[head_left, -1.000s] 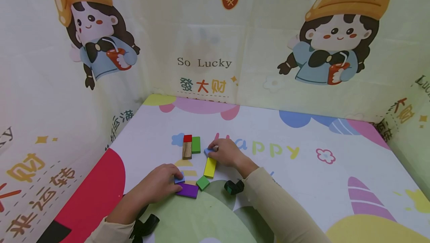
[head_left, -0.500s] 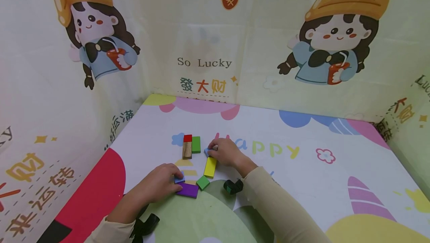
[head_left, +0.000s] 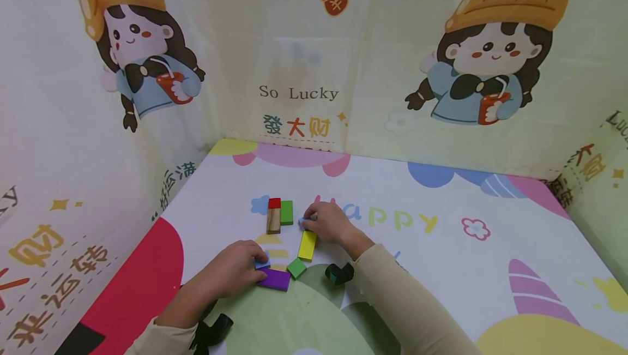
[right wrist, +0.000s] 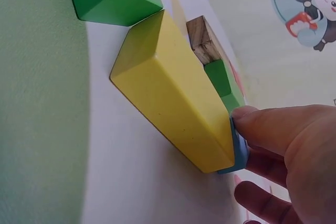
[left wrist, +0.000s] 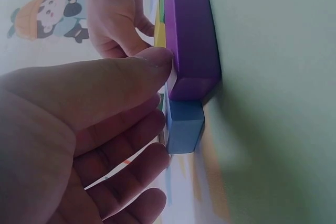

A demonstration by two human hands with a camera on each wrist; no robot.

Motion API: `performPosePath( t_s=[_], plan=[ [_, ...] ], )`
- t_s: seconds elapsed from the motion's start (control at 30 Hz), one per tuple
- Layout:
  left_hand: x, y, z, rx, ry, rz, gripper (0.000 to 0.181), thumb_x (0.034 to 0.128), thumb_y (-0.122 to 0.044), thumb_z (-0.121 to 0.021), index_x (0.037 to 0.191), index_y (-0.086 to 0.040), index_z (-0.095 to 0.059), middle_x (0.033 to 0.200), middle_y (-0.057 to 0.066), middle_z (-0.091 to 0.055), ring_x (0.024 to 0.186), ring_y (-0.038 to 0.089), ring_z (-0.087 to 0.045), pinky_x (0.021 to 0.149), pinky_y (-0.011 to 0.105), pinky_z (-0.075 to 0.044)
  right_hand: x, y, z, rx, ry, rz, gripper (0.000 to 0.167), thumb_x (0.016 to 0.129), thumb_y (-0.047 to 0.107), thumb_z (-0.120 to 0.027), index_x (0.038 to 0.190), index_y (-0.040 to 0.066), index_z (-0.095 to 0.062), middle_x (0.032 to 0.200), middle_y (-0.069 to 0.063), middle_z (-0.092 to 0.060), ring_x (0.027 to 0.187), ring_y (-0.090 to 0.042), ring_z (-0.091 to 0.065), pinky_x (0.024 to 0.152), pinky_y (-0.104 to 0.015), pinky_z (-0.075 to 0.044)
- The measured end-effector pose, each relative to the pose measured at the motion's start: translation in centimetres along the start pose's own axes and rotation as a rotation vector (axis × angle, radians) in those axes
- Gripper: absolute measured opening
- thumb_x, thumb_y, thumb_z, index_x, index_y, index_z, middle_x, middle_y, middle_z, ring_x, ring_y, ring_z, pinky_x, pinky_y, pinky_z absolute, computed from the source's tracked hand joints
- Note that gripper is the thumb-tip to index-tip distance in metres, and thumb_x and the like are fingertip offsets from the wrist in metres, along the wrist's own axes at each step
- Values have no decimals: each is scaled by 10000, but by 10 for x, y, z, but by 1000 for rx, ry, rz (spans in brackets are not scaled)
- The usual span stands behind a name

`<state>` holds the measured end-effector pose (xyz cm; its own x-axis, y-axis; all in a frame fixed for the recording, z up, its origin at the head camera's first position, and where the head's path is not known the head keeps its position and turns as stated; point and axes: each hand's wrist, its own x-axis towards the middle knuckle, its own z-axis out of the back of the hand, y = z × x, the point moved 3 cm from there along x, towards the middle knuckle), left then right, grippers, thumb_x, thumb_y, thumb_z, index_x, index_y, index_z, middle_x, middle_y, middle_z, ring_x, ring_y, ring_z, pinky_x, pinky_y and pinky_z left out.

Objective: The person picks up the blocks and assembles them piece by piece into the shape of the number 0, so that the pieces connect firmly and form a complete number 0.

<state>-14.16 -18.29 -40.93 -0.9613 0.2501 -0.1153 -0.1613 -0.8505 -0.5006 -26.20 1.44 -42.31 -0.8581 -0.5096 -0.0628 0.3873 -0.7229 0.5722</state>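
Observation:
My left hand (head_left: 236, 269) touches two blocks that lie against each other. Its thumb tip rests on the purple block (left wrist: 195, 35), and its other fingertips are at the top of a blue block (left wrist: 185, 127). Farther right, my right hand (head_left: 331, 223) pinches another blue block (right wrist: 240, 148) between thumb and fingers; they hide part of it. That block sits at the far end of the yellow block (head_left: 307, 246). A green square block (head_left: 296, 268) lies at a slant between the yellow and purple blocks.
Behind the left hand, a wood-grain block (head_left: 273, 221) lies in line with a small red block (head_left: 274, 203), beside a green oblong block (head_left: 287, 212). Printed fabric walls (head_left: 294, 55) surround the patterned tabletop (head_left: 441, 268). Black wrist cameras (head_left: 339, 274) hang by the sleeves.

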Motion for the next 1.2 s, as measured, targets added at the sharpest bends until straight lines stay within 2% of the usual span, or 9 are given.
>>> performPosePath(
  t_s=[0.4, 0.77, 1.2],
  plan=[
    [-1, 0, 1, -9, -2, -8, 203, 773, -139, -868, 925, -106, -737, 967, -45, -655, 1006, 234, -609, 947, 456, -501, -2, 1, 1, 37, -1, -15, 187, 945, 243, -708, 1044, 85, -720, 1016, -20, -680, 905, -194, -579, 795, -318, -504],
    [-2, 0, 1, -4, -6, -14, 200, 773, -136, -867, 922, -107, -737, 963, -45, -652, 991, 227, -604, 936, 453, -502, -2, 3, 1, 17, 3, -38, 197, 939, 250, -712, 1050, 88, -722, 976, -5, -671, 852, -178, -545, 709, -280, -474],
    [-2, 0, 1, -6, 2, -7, 198, 778, -140, -864, 925, -112, -734, 966, -52, -650, 1000, 223, -604, 940, 447, -502, -2, 3, 0, 15, 10, -50, 218, 940, 247, -711, 1075, 76, -712, 970, -9, -666, 849, -180, -546, 692, -272, -476]
  ],
)
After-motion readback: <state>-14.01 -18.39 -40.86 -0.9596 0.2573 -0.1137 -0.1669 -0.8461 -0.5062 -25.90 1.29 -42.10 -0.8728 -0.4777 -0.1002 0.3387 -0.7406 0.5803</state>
